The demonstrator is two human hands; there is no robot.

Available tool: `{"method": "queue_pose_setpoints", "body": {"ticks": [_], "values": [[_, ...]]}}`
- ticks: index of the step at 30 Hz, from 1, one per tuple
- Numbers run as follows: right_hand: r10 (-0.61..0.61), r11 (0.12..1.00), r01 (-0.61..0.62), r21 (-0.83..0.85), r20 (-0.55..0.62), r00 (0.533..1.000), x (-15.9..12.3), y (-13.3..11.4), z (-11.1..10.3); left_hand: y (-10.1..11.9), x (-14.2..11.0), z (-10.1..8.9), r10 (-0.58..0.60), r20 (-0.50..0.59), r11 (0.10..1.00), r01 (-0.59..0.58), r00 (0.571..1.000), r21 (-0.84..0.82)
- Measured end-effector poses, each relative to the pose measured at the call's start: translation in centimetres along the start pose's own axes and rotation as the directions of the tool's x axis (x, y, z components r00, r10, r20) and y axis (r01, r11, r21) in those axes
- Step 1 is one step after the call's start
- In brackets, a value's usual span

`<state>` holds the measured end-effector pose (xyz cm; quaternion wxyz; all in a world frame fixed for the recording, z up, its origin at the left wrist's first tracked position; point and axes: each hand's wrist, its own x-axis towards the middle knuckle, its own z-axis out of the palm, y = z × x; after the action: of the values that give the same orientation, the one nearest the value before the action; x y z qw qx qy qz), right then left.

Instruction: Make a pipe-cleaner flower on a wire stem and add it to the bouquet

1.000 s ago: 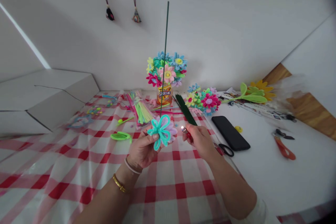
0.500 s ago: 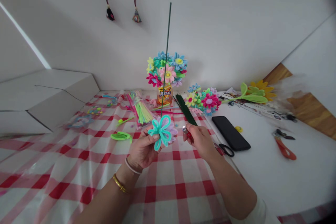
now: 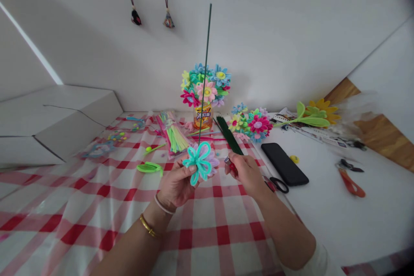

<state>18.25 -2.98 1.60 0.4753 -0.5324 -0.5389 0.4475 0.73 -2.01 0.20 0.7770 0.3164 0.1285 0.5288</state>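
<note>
Turquoise-and-lilac fuzzy looped flower (image 3: 198, 161) – thin dark-green rod (image 3: 205, 73) pointing up
Left hand (image 3: 179, 183) pinches flower – right hand (image 3: 247, 174) grips red metal-topped lighter (image 3: 230, 164) near it

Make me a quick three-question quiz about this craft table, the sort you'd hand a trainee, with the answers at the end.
1. Multiple choice: what is the left hand holding?
A) a phone
B) a fuzzy flower
C) a pair of scissors

2. True or false: the lighter in the right hand is touching the fuzzy flower.

3. Counting: how many corded charms hang on the wall?

Key:
1. B.
2. False; a gap shows between them.
3. Two.
</note>
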Motion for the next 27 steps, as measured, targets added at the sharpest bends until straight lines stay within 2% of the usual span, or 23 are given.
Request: {"method": "queue_pose_setpoints", "body": {"ticks": [4,7,9,11,13,14,15,17,19,20,22,23,27], "values": [[-0.016,0.998,0.017,-0.059,0.015,1.0,0.2,0.2,-0.4,0.0,0.0,-0.3,0.001,-0.035,1.0,-0.001,0.999,-0.008],[-0.042,0.957,0.04,-0.289,0.0,0.999,0.7,0.8,-1.2,0.1,0.0,-0.6,-0.01,-0.071,1.0,0.008,0.997,-0.025],[-0.049,0.862,0.036,-0.506,-0.013,0.999,1.1,1.2,-1.9,0.2,0.0,-0.7,0.002,-0.078,0.999,-0.005,0.997,-0.044],[-0.037,0.731,0.032,-0.682,0.007,0.999,1.3,1.6,-2.3,0.3,0.0,-0.7,0.021,-0.066,0.998,-0.026,0.998,-0.064],[-0.049,0.626,0.064,-0.777,0.042,0.998,1.4,1.7,-2.4,0.4,-0.1,-0.5,0.028,-0.051,0.996,-0.031,0.998,-0.078],[-0.077,0.609,0.094,-0.788,0.058,0.995,1.4,1.6,-2.3,0.4,-0.1,-0.4,0.023,-0.049,0.996,-0.027,0.999,-0.084],[-0.118,0.631,0.127,-0.765,0.067,0.991,1.4,1.5,-2.1,0.4,-0.2,-0.3,0.013,-0.051,0.996,-0.017,0.999,-0.087],[-0.177,0.789,0.184,-0.586,0.069,0.982,1.2,1.2,-1.3,0.4,-0.2,-0.1,-0.007,-0.057,0.996,0.002,0.998,-0.088],[-0.164,0.961,0.182,-0.211,0.101,0.981,0.9,0.9,-0.3,0.3,-0.3,0.0,-0.01,-0.049,0.996,0.005,0.999,-0.088],[-0.147,0.989,0.148,0.0,0.13,0.981,0.7,0.9,0.3,0.3,-0.3,0.1,-0.008,-0.038,0.996,0.005,0.999,-0.085],[-0.132,0.943,0.071,0.326,0.17,0.977,0.3,1.0,1.3,0.2,-0.3,0.1,-0.013,-0.01,0.997,0.013,1.0,-0.077],[-0.134,0.903,0.05,0.427,0.168,0.977,0.2,1.1,1.8,0.1,-0.3,0.1,-0.017,0.003,0.997,0.017,1.0,-0.073],[-0.115,0.796,0.018,0.605,0.123,0.986,-0.2,1.5,2.9,-0.3,-0.2,0.1,-0.016,0.023,0.998,0.017,1.0,-0.062]]}}
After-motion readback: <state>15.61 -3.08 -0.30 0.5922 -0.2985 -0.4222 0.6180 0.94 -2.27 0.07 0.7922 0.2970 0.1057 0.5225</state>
